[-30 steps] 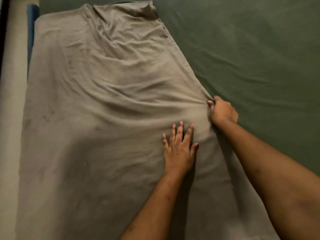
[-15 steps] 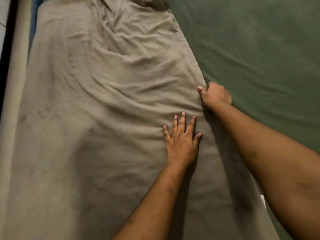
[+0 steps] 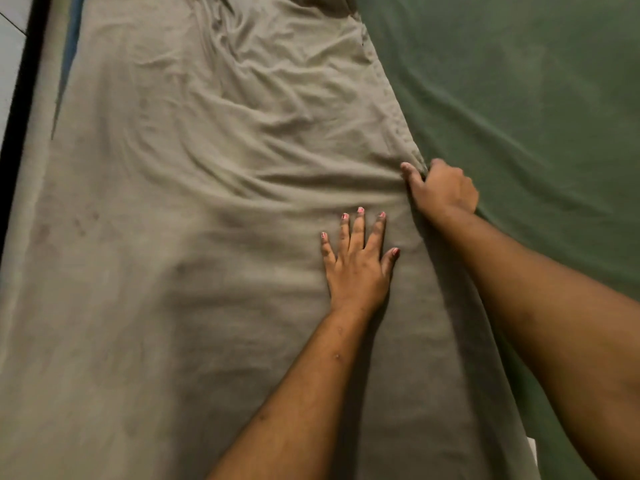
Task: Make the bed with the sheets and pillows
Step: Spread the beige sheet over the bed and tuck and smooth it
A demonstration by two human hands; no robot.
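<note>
A wrinkled beige sheet (image 3: 194,237) covers the left part of the bed, over a dark green sheet (image 3: 519,98) that shows on the right. My left hand (image 3: 358,261) lies flat on the beige sheet with its fingers spread, pressing it down. Just up and to the right, my right hand (image 3: 441,190) grips the beige sheet's right hem in a fist, at the border with the green sheet. Creases fan out leftward from that grip. No pillow is in view.
The bed's left edge (image 3: 31,168) runs down the left side, with a dark strip and pale floor (image 3: 10,46) beyond it. A strip of blue fabric (image 3: 71,46) peeks out at the upper left. A small white bit (image 3: 531,452) shows at the sheet's lower right.
My right hand has shifted along the hem while keeping its grip. The left hand stays flat in about the same place. The view has tilted, so the sheet's top end runs out of frame.
</note>
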